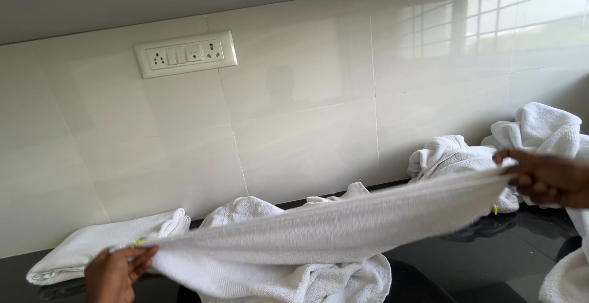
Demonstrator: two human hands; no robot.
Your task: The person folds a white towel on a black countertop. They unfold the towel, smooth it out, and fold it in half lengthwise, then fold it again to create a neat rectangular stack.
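Towel [331,223]: white terry, soft, light, limp, likely sagging unless taut; left hand [113,272] and right hand [546,177] each pinch an end, above the counter [491,260].

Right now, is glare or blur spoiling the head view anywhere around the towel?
Head view: a window reflection glares on the tiled wall at upper right; the dark countertop is glossy and mirrors the towels. The stretched towel, left hand and right hand are slightly soft at the edges but readable; light is even and diffuse.
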